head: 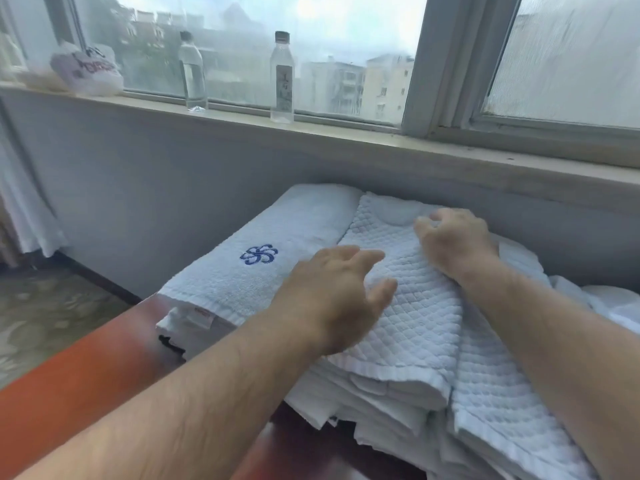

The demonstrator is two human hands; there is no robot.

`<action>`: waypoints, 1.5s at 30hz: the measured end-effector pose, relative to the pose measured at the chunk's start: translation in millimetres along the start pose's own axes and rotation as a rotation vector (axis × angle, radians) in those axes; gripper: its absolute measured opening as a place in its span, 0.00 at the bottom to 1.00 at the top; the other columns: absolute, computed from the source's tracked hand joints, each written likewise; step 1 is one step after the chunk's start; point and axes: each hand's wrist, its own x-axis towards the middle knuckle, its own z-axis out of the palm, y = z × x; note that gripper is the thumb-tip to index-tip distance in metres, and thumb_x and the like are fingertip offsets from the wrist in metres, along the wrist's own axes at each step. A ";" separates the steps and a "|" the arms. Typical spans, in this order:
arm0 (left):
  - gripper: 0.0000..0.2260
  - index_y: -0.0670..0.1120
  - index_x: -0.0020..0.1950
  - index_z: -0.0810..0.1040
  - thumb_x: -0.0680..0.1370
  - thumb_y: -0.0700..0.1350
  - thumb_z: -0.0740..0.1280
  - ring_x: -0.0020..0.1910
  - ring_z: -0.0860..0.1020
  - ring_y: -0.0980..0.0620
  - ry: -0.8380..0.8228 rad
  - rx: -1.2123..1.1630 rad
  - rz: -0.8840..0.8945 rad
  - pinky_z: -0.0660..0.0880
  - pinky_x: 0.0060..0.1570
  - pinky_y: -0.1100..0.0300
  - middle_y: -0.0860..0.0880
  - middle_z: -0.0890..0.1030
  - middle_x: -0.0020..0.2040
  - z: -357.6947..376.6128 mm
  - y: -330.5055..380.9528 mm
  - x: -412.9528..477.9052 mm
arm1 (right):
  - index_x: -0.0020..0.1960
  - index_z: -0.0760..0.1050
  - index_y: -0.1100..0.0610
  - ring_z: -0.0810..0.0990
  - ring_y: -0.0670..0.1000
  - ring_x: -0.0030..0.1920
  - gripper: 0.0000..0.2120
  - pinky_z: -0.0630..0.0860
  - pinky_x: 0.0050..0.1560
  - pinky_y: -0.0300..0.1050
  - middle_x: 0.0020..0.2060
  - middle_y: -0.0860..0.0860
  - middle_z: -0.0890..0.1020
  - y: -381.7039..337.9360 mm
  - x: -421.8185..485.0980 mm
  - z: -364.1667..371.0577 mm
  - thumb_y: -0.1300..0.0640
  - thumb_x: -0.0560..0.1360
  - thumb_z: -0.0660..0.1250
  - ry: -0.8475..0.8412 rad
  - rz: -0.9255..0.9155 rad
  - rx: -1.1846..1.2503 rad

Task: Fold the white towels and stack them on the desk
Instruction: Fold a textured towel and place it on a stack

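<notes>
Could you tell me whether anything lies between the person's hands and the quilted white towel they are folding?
Nothing visible does. Both the left hand and the right hand already lie directly on the quilted towel, which sits atop the towel pile on the desk. The logo towel lies beside it to the left, clear of both hands.

The reddish-brown worktop (86, 368) carried a pile of folded white towels (398, 393) against the wall. Beside it lay a towel with a blue emblem (263, 265).
</notes>
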 end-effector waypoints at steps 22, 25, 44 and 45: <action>0.34 0.62 0.81 0.41 0.75 0.71 0.35 0.81 0.41 0.57 -0.111 0.212 0.110 0.39 0.79 0.52 0.56 0.43 0.83 28.7 -3.4 -17.7 | 0.83 0.45 0.49 0.43 0.55 0.82 0.34 0.44 0.79 0.56 0.83 0.48 0.43 36.7 -60.4 1.2 0.35 0.82 0.44 -0.382 -0.072 -0.102; 0.31 0.69 0.78 0.38 0.74 0.72 0.33 0.80 0.37 0.58 -0.091 0.170 0.155 0.34 0.76 0.56 0.58 0.39 0.82 38.6 0.1 -50.9 | 0.83 0.44 0.48 0.43 0.55 0.82 0.34 0.43 0.79 0.55 0.83 0.48 0.44 43.4 -101.9 -10.0 0.34 0.82 0.42 -0.412 -0.092 -0.133; 0.23 0.55 0.80 0.62 0.85 0.57 0.49 0.78 0.59 0.57 -0.071 -0.086 0.191 0.54 0.76 0.58 0.55 0.65 0.79 16.4 146.0 -150.9 | 0.56 0.84 0.51 0.80 0.45 0.56 0.12 0.69 0.49 0.34 0.52 0.44 0.85 133.9 -295.2 -167.2 0.55 0.78 0.63 0.087 -0.159 0.168; 0.23 0.56 0.79 0.63 0.85 0.57 0.50 0.77 0.61 0.57 -0.058 -0.101 0.238 0.56 0.74 0.60 0.56 0.67 0.77 21.2 157.5 -150.3 | 0.53 0.85 0.52 0.79 0.46 0.54 0.11 0.69 0.49 0.37 0.49 0.45 0.85 146.0 -301.3 -172.8 0.56 0.77 0.64 0.166 -0.151 0.160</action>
